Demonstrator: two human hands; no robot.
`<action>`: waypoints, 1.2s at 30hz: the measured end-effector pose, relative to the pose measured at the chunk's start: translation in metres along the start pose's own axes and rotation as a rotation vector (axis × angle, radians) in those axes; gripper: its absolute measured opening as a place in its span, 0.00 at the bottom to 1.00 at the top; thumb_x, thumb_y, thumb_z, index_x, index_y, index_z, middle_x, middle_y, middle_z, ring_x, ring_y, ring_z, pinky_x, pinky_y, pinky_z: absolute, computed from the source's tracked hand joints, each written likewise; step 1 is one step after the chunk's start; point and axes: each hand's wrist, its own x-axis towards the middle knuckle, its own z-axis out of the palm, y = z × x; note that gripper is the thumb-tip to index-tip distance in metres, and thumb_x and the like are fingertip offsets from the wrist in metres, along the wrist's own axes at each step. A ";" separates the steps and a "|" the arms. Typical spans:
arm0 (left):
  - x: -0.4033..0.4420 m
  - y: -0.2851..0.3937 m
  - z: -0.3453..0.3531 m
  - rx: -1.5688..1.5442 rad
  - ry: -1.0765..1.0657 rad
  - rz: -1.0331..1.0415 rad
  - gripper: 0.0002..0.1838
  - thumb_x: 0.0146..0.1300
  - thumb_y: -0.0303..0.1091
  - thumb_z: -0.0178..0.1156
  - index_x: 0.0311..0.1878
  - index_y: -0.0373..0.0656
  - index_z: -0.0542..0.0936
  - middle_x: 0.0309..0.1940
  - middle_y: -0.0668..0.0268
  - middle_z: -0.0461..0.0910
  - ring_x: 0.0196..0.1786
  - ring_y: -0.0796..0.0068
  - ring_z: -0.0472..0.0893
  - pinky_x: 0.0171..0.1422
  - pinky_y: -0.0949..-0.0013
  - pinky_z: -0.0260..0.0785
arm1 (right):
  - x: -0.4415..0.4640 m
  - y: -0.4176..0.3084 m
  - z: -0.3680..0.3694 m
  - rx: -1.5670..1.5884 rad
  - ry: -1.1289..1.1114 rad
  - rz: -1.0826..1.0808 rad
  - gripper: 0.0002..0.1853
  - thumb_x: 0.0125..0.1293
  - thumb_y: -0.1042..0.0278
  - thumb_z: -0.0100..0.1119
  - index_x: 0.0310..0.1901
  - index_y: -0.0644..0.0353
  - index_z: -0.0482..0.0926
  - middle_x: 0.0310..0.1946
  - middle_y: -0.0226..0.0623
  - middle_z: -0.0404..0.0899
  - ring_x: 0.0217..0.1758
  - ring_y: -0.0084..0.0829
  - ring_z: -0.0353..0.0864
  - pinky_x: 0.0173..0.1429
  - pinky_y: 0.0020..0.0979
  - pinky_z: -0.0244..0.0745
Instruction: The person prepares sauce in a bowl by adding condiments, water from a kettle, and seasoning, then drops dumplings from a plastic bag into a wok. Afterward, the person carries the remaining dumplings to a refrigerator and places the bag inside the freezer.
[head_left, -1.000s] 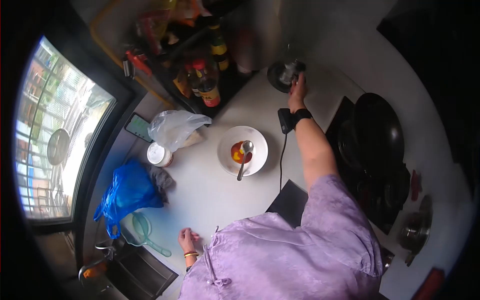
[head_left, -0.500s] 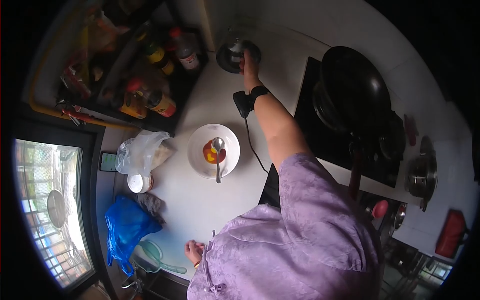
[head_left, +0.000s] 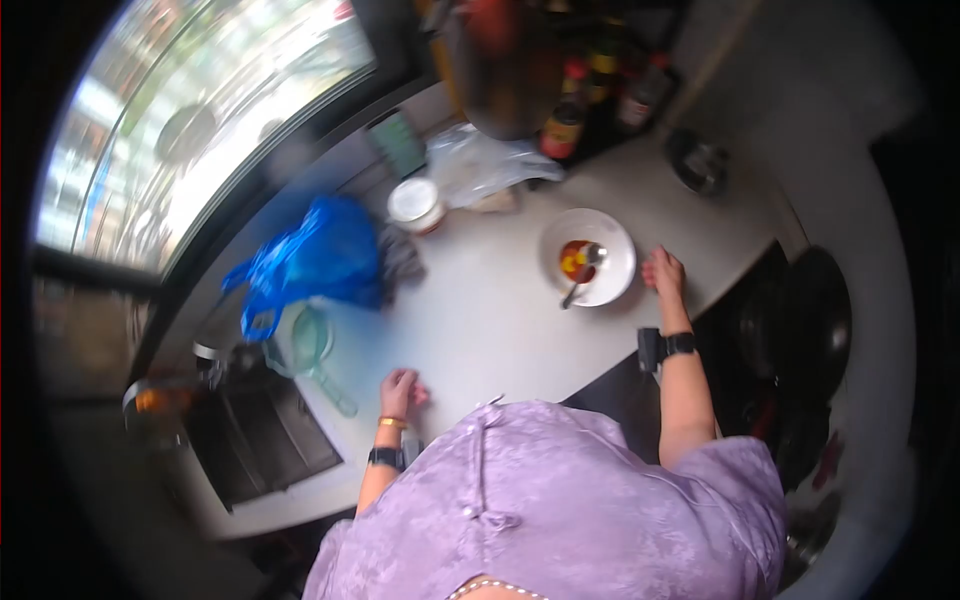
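My right hand (head_left: 664,272) hangs just right of a white bowl (head_left: 618,243), apart from it, with loosely curled fingers and nothing visible in them. Dark reddish-brown liquid with yellow bits (head_left: 574,262) lies in the bowl, and a metal spoon (head_left: 594,254) leans in it with its handle over the rim. Low by the counter's front edge is my left hand (head_left: 403,393), its fingers curled in and holding nothing I can see. A green strainer-like utensil (head_left: 312,338) lies left of that hand. Far back right stands a dark round container (head_left: 697,161), blurred.
A blue plastic bag (head_left: 325,255), a white-lidded tub (head_left: 416,205), a clear plastic bag (head_left: 485,165) and a phone (head_left: 397,142) line the window side. Sauce bottles (head_left: 563,125) stand behind. The sink (head_left: 260,425) is at left; a dark wok (head_left: 805,340) is on the right.
My right hand has let go of the dark round container in the back corner and drawn back beside the bowl. The view has swung left; my left hand stays low and curled.
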 end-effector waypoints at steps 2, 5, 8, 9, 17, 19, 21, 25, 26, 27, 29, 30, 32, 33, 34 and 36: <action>-0.001 -0.001 -0.002 -0.047 -0.033 0.020 0.10 0.59 0.33 0.51 0.36 0.35 0.71 0.18 0.60 0.75 0.16 0.75 0.74 0.18 0.76 0.66 | -0.016 0.012 0.006 0.030 -0.141 0.034 0.22 0.61 0.49 0.47 0.44 0.62 0.72 0.28 0.37 0.77 0.24 0.24 0.75 0.26 0.23 0.71; -0.004 0.000 -0.002 -0.054 -0.031 0.041 0.10 0.59 0.34 0.51 0.37 0.35 0.71 0.19 0.60 0.75 0.16 0.75 0.74 0.19 0.77 0.66 | -0.036 0.013 0.027 0.039 -0.201 -0.008 0.24 0.61 0.48 0.46 0.46 0.63 0.71 0.31 0.38 0.77 0.27 0.26 0.77 0.28 0.24 0.72; -0.007 -0.002 -0.002 -0.067 -0.062 0.058 0.10 0.59 0.34 0.51 0.37 0.36 0.72 0.19 0.61 0.75 0.17 0.76 0.75 0.20 0.77 0.67 | -0.049 0.004 0.036 0.044 -0.170 -0.032 0.24 0.61 0.48 0.45 0.47 0.63 0.70 0.33 0.38 0.77 0.30 0.27 0.78 0.29 0.25 0.73; -0.008 -0.004 -0.003 -0.069 -0.080 0.062 0.10 0.59 0.34 0.51 0.37 0.36 0.72 0.19 0.61 0.75 0.17 0.76 0.75 0.20 0.77 0.67 | -0.054 -0.001 0.033 0.033 -0.180 -0.007 0.25 0.61 0.47 0.45 0.47 0.63 0.70 0.33 0.38 0.77 0.30 0.28 0.78 0.29 0.26 0.73; -0.012 -0.010 -0.002 -0.034 -0.234 0.182 0.10 0.61 0.33 0.50 0.38 0.35 0.71 0.20 0.63 0.73 0.18 0.78 0.73 0.21 0.78 0.65 | -0.088 -0.030 0.045 -0.604 0.529 -0.679 0.11 0.51 0.63 0.56 0.37 0.56 0.75 0.37 0.37 0.75 0.40 0.42 0.74 0.41 0.38 0.69; -0.013 -0.011 0.002 -0.001 -0.282 0.220 0.10 0.62 0.34 0.49 0.38 0.36 0.71 0.20 0.63 0.74 0.18 0.77 0.73 0.21 0.78 0.65 | -0.119 -0.064 0.063 -0.478 0.311 -0.643 0.15 0.47 0.69 0.58 0.40 0.56 0.74 0.36 0.39 0.74 0.43 0.40 0.72 0.46 0.36 0.69; -0.011 -0.013 -0.001 -0.054 -0.279 0.197 0.09 0.62 0.33 0.49 0.38 0.37 0.71 0.20 0.63 0.74 0.18 0.77 0.74 0.21 0.78 0.66 | -0.127 -0.082 0.087 -0.444 0.128 -0.844 0.20 0.46 0.71 0.58 0.45 0.58 0.71 0.43 0.43 0.71 0.45 0.41 0.71 0.49 0.36 0.67; -0.011 -0.007 -0.004 -0.008 -0.264 0.178 0.08 0.62 0.33 0.49 0.38 0.38 0.71 0.21 0.62 0.75 0.18 0.77 0.74 0.22 0.78 0.66 | -0.129 -0.126 0.142 -0.504 -0.024 -1.048 0.33 0.46 0.72 0.57 0.56 0.59 0.59 0.55 0.45 0.59 0.51 0.46 0.68 0.53 0.37 0.66; -0.014 -0.004 -0.002 0.003 -0.263 0.159 0.08 0.62 0.33 0.49 0.38 0.38 0.71 0.21 0.62 0.75 0.18 0.77 0.75 0.22 0.78 0.67 | -0.130 -0.135 0.152 -0.593 -0.028 -1.000 0.35 0.46 0.72 0.57 0.58 0.57 0.56 0.55 0.45 0.58 0.52 0.46 0.67 0.53 0.37 0.66; -0.016 -0.001 -0.002 0.016 -0.264 0.141 0.08 0.62 0.32 0.49 0.38 0.38 0.71 0.21 0.62 0.75 0.18 0.77 0.75 0.22 0.79 0.67 | -0.131 -0.144 0.161 -0.683 -0.028 -0.952 0.37 0.46 0.72 0.57 0.60 0.55 0.53 0.56 0.44 0.58 0.52 0.46 0.67 0.53 0.37 0.66; -0.015 -0.003 -0.003 0.005 -0.248 0.153 0.08 0.62 0.32 0.49 0.38 0.38 0.71 0.21 0.62 0.75 0.19 0.77 0.75 0.22 0.78 0.67 | -0.129 -0.158 0.176 -0.730 -0.078 -0.905 0.40 0.47 0.70 0.57 0.62 0.51 0.49 0.58 0.44 0.56 0.52 0.46 0.68 0.52 0.38 0.67; -0.015 -0.005 -0.003 -0.008 -0.250 0.158 0.08 0.62 0.32 0.49 0.39 0.38 0.71 0.21 0.62 0.75 0.19 0.76 0.75 0.23 0.78 0.67 | -0.128 -0.163 0.182 -0.796 -0.105 -0.792 0.40 0.47 0.70 0.57 0.62 0.49 0.48 0.58 0.43 0.57 0.51 0.46 0.69 0.51 0.39 0.68; -0.014 -0.007 -0.005 -0.021 -0.255 0.167 0.08 0.62 0.32 0.49 0.39 0.37 0.71 0.22 0.61 0.75 0.20 0.76 0.75 0.23 0.78 0.68 | -0.124 -0.163 0.196 -0.822 -0.021 -0.686 0.29 0.48 0.69 0.55 0.56 0.52 0.61 0.49 0.43 0.69 0.45 0.46 0.73 0.47 0.41 0.69; -0.015 -0.006 -0.005 -0.029 -0.242 0.176 0.08 0.62 0.32 0.49 0.39 0.37 0.71 0.22 0.61 0.75 0.20 0.76 0.75 0.23 0.78 0.68 | -0.117 -0.156 0.202 -0.819 -0.031 -0.702 0.29 0.48 0.69 0.55 0.56 0.52 0.61 0.49 0.43 0.69 0.45 0.46 0.73 0.47 0.41 0.69; -0.016 -0.005 -0.006 -0.043 -0.251 0.154 0.08 0.62 0.32 0.49 0.40 0.37 0.71 0.23 0.61 0.76 0.20 0.76 0.76 0.24 0.78 0.68 | -0.109 -0.149 0.206 -0.815 -0.062 -0.701 0.19 0.49 0.69 0.54 0.46 0.55 0.68 0.41 0.44 0.73 0.41 0.46 0.75 0.44 0.41 0.70; -0.017 0.001 -0.006 -0.064 -0.263 0.137 0.09 0.62 0.32 0.49 0.40 0.37 0.71 0.24 0.61 0.76 0.21 0.76 0.76 0.24 0.78 0.68 | -0.120 -0.152 0.207 -0.816 -0.089 -0.709 0.10 0.50 0.68 0.53 0.36 0.58 0.74 0.32 0.45 0.76 0.37 0.46 0.76 0.40 0.42 0.71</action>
